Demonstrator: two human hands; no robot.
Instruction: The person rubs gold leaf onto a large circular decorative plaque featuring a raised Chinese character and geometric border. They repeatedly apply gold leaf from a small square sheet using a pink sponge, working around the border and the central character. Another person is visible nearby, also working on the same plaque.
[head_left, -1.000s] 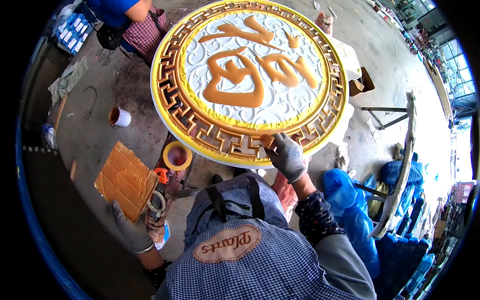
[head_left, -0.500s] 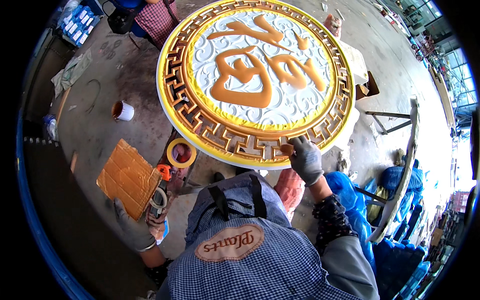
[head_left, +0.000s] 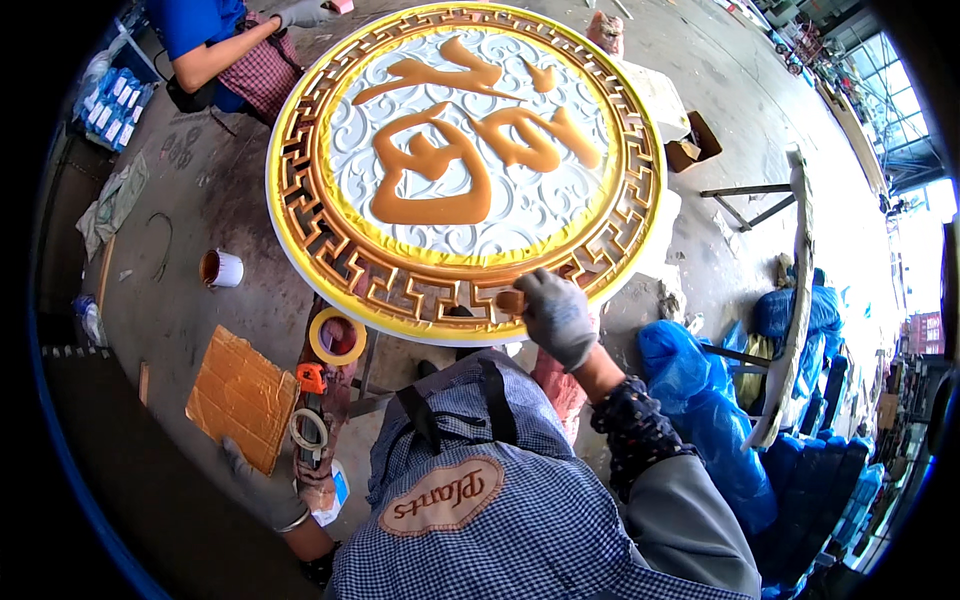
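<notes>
My right hand point(head_left: 556, 315), in a grey work glove, pinches a small brown-gold pad point(head_left: 510, 302) at the near edge of a large round panel point(head_left: 440, 308). It looks like a sponge, but the fingers partly cover it. A gold openwork fret rings the panel, inside a yellow outer edge. White scrollwork and raised gold strokes fill its middle. Down at the left, my gloved left hand point(head_left: 262, 490) grips the lower edge of a flat cardboard piece point(head_left: 243, 398) smeared with gold.
Left of the panel are a roll of yellow tape point(head_left: 337, 336), an orange tape measure point(head_left: 311, 378), a pale tape roll point(head_left: 309, 430) and a paint-stained bucket point(head_left: 222, 268). Another person point(head_left: 225, 50) works at the far left. Blue plastic-wrapped bundles point(head_left: 700, 410) and a metal frame point(head_left: 790, 300) lie right.
The whole view has shifted, so the panel sits further left. My right hand and the pad have slid slightly left along the rim. More of the other person shows, a gloved hand holding something pink.
</notes>
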